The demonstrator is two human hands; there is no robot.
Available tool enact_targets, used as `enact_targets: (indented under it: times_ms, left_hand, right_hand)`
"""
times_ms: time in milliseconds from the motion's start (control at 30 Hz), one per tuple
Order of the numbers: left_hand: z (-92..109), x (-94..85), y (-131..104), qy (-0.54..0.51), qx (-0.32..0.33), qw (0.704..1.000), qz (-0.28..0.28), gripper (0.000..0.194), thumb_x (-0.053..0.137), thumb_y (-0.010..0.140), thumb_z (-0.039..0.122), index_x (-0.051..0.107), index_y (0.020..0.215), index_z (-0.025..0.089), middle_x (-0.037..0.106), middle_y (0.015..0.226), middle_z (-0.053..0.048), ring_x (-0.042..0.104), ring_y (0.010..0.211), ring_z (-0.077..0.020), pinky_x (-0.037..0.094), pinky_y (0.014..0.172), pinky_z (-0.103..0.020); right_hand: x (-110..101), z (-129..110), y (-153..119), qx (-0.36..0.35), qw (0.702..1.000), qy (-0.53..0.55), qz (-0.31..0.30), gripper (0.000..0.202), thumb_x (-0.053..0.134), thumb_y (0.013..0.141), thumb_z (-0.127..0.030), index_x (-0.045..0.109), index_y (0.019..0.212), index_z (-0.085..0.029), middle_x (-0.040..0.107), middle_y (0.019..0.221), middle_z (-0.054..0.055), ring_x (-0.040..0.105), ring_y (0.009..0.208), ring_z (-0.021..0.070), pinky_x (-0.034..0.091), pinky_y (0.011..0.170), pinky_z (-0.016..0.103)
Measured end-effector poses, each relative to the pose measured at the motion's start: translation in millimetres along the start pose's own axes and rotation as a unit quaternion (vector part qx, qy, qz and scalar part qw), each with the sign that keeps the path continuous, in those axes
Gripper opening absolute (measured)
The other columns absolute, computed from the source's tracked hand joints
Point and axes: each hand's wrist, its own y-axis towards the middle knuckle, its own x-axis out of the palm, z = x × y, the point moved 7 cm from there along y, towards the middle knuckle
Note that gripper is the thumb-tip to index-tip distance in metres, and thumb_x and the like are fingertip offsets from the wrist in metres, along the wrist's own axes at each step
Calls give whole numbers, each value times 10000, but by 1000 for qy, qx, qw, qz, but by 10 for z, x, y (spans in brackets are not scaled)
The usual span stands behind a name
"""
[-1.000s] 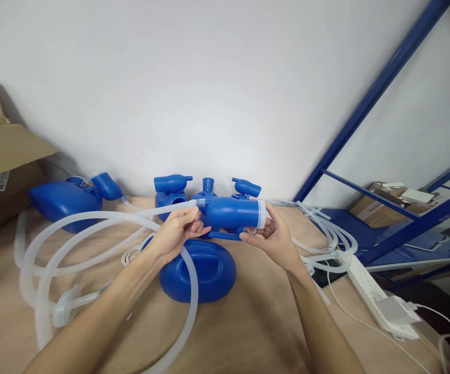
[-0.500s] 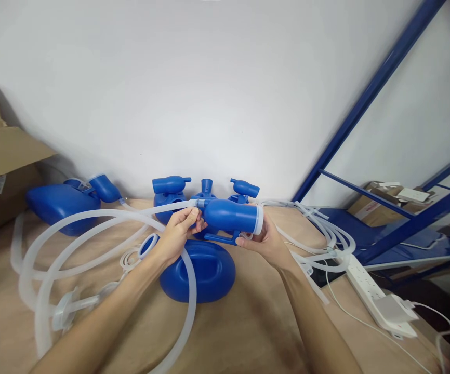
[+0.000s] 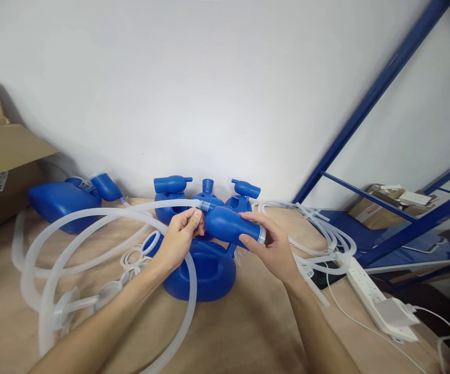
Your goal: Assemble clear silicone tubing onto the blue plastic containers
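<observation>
My right hand (image 3: 267, 244) is wrapped round the wide, white-rimmed end of a blue bottle-shaped part (image 3: 228, 224), which tilts down to the right. At its narrow left end a translucent hose (image 3: 162, 204) is joined on. Just below that joint, my left hand (image 3: 188, 226) is closed in a pinch; what lies between its fingertips is too small to name. Beneath the hands a large blue container (image 3: 205, 275) lies on the wooden table (image 3: 248, 332). The hose loops widely to the left and under my left forearm.
More blue containers stand against the wall, one at the left (image 3: 63, 205). A cardboard box (image 3: 7, 176) is far left. Coiled tubes (image 3: 338, 239), a power strip (image 3: 373, 296) with a plug, and a blue metal frame (image 3: 373, 98) are on the right.
The blue part has tilted, its wide end now lower and turned, its handle swung underneath. My right hand has shifted its hold, with fingers now over the top. My left hand has barely moved.
</observation>
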Motion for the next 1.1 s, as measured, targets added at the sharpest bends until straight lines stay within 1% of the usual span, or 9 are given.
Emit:
enact_targets:
  times_ms: [133,233,333,467,667,800,933,1033,1100]
  left_hand:
    - [8,0,-18,-48,-46,998,13,504,796,774,595,537,628,188,513,600,22,469,619,-125,442,623,-231]
    - [-23,12,-15,-101,-98,990,-2,465,853,720,522,544,638,185,513,564,29,492,595,-119,486,644,-239]
    - [-43,10,-5,-126,-134,983,-16,432,872,706,442,547,605,175,523,536,22,524,571,-113,536,684,-254]
    - [-22,-8,13,-134,-145,980,-14,354,803,782,326,572,568,163,526,510,5,570,566,-123,577,689,-256]
    - [-76,-65,-6,-167,-245,955,14,368,629,906,196,602,542,148,452,447,16,610,551,-130,641,749,-291]
    - [-28,-176,34,-176,-233,955,42,453,651,916,233,534,483,175,367,376,33,655,561,-157,650,766,-299]
    - [124,-212,62,-113,-180,977,-24,408,787,813,430,628,557,156,588,478,-39,692,588,-192,619,669,-294]
    - [233,-206,15,35,-158,981,-104,497,761,780,623,670,612,164,698,595,-95,686,611,-217,567,626,-304]
    - [357,-246,0,185,-89,973,-104,548,691,830,658,615,561,187,655,545,-68,609,545,-185,484,580,-280]
  right_hand:
    - [-41,-129,-43,-54,997,-18,45,328,847,848,-334,749,1158,-292,775,1217,72,718,1164,291,599,1002,456]
    - [-55,-287,-94,-139,986,-78,58,406,863,832,-237,721,1206,-309,763,1238,69,720,1165,282,595,1025,468]
    - [-24,-468,-147,-232,957,-164,59,501,862,831,-195,673,1279,-315,735,1218,85,731,1118,277,618,992,477]
    - [-56,-610,-194,-301,921,-224,105,437,880,806,-215,677,1183,-305,676,1088,76,738,1008,280,658,873,484]
    - [14,-694,-310,-411,876,-251,36,346,867,783,-112,678,1022,-277,648,994,45,697,1021,263,664,821,437]
    - [-35,-719,-309,-394,883,-251,44,320,871,769,-100,634,878,-285,571,939,23,638,965,240,660,820,447]
    - [-136,-776,-261,-368,902,-216,62,305,862,777,-128,595,834,-263,491,993,29,618,986,233,656,835,447]
    - [-178,-771,-197,-346,916,-194,60,260,838,804,-144,641,925,-265,482,1027,35,623,972,224,643,842,446]
    - [-172,-736,-139,-332,923,-187,52,240,807,834,-164,675,999,-277,487,1037,40,624,966,226,634,841,452]
